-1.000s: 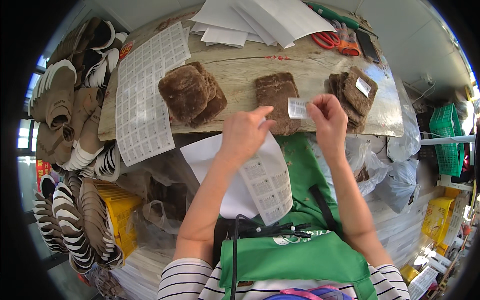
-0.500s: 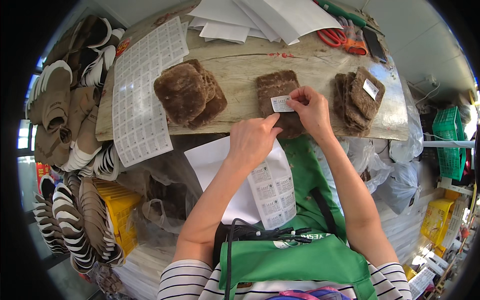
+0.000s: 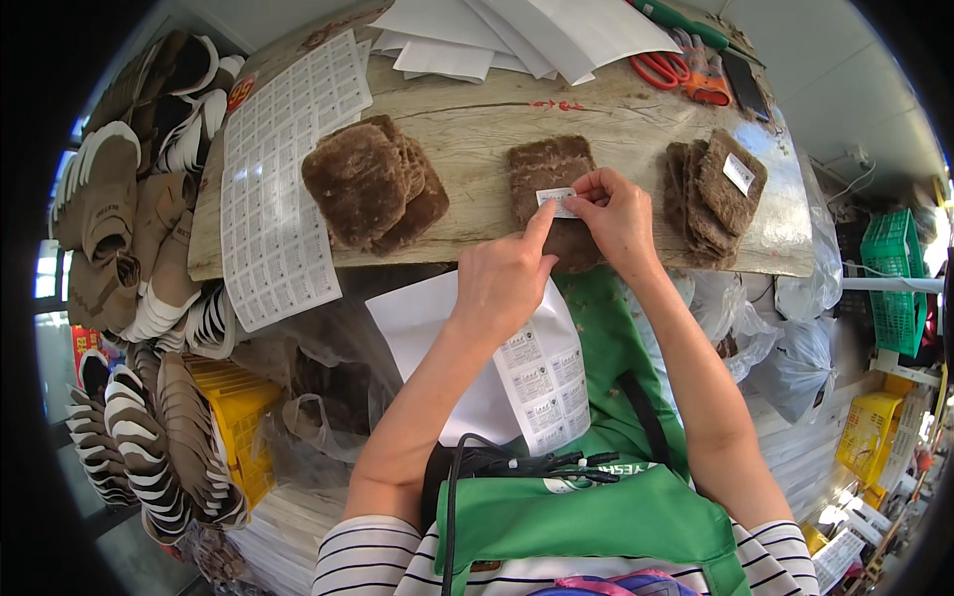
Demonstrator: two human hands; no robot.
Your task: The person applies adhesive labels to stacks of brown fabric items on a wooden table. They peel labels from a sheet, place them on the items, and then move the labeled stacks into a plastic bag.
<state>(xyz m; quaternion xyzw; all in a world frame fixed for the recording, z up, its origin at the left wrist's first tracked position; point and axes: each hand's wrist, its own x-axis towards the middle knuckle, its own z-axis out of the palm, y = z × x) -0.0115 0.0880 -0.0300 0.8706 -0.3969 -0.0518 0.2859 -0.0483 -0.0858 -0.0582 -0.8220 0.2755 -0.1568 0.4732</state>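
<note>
My left hand [image 3: 500, 278] reaches in with its index finger stretched out, its tip on a small white label [image 3: 556, 204]. The thumb stands apart; the other fingers are curled. My right hand [image 3: 616, 217] pinches the label's right end between thumb and fingers. The label lies against a brown fleecy pad [image 3: 545, 164] at the table's near edge; whether it sticks there I cannot tell. At right stands a stack of similar pads [image 3: 701, 214], the nearest bearing a white label [image 3: 737, 175]. Another pad stack [image 3: 363, 189] sits to the left. Across my lap lies a partly used label sheet [image 3: 544, 382].
A large printed label sheet [image 3: 278, 179] overhangs the table's [image 3: 477, 129] left side. White papers [image 3: 527, 35], red-handled scissors [image 3: 659, 70], an orange glove [image 3: 708, 84] and a phone [image 3: 745, 84] lie at the back. Stacked shoes [image 3: 149, 209] and a yellow crate [image 3: 234, 397] flank the left.
My left index finger has straightened and moved up onto the label, which now lies flatter against the pad. My right hand keeps its pinch, almost in place.
</note>
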